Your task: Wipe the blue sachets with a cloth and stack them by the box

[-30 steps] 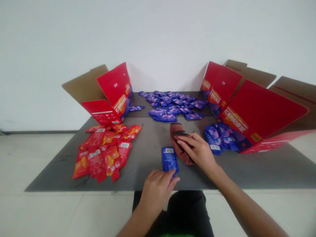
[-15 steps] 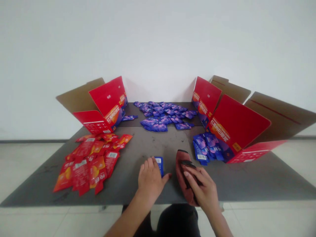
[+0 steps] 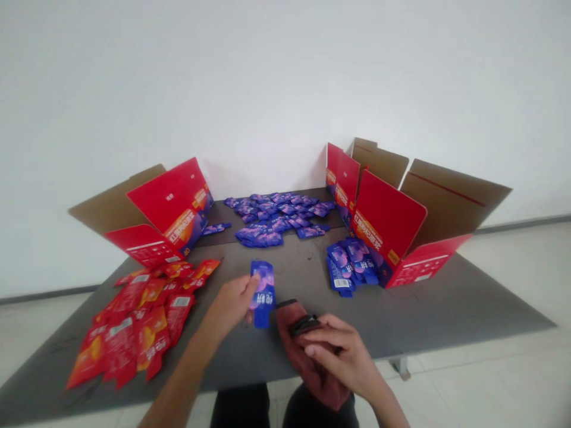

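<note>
A blue sachet (image 3: pixel 264 291) with pinkish fruit print and white lettering is pinched between the thumb and fingers of my left hand (image 3: pixel 236 297), raised over the table's near middle. My right hand (image 3: pixel 336 351) grips a brownish-red cloth pouch (image 3: pixel 312 371) by its dark-trimmed opening, at the table's front edge. The pouch hangs partly past that edge, and its inside is hidden. Its upper end lies close beside the sachet's lower right side.
Red-orange sachets (image 3: pixel 134 321) are heaped on the left, before an opened red carton (image 3: pixel 165 208). Many blue sachets (image 3: pixel 276 217) lie at the back. A smaller blue pile (image 3: pixel 352 264) sits at right, beside red cartons (image 3: pixel 388 214). The grey table (image 3: pixel 428 315) meets a white wall.
My left hand has lifted the blue sachet off the table and turned its printed face up. The pouch in my right hand has come nearer the front edge. The whole view has shifted.
</note>
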`<state>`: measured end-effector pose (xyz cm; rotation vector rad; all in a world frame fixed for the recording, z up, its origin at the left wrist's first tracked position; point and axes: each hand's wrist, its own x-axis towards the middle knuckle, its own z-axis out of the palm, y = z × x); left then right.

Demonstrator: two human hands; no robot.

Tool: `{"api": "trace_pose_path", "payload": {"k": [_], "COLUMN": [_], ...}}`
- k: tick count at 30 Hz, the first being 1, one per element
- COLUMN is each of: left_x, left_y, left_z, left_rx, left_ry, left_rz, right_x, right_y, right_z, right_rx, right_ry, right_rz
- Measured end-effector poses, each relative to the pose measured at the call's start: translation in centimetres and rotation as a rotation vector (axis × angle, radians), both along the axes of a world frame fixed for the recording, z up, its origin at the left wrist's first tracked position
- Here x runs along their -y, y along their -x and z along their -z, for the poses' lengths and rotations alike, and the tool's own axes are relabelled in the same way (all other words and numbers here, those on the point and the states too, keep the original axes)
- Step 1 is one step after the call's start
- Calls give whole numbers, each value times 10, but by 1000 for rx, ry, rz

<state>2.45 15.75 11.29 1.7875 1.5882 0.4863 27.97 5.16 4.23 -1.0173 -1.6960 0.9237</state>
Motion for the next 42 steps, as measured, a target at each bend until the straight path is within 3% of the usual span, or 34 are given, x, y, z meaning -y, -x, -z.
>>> {"api": "trace_pose_path", "payload": {"k": [3, 6, 10, 14, 18, 22, 30, 36, 42], "left_x": [-21, -44, -73, -89, -95, -95, -89, -85, -84], "left_y": [-52, -126, -208, -245, -254, -257, -257, -247, -207], "left_z": [-12, -15, -2, 20, 40, 48, 34, 34, 35], "left_rx": [287, 368, 340, 286, 227, 161, 15, -89, -145], "left_ry": [17, 70, 123, 150, 139, 93, -84, -236, -370], "left_rz": [47, 168, 261, 310, 341, 365, 349, 264, 193], "right_x": [-1, -3, -5, -5, -6, -7, -7, -8, -8], "right_y": [-5, -8, -8, -6, -6, -7, -8, -8, -9], "right_z": [-5, -7, -5, 2, 7, 8, 11, 0, -8], "right_rx": [-39, -42, -63, -162, -187, -174, -184, -133, -126], "right_ry": [80, 119, 147, 203, 240, 247, 270, 284, 293], "right_rz": [-141, -250, -305, -323, -339, -331, -321, -304, -289]}}
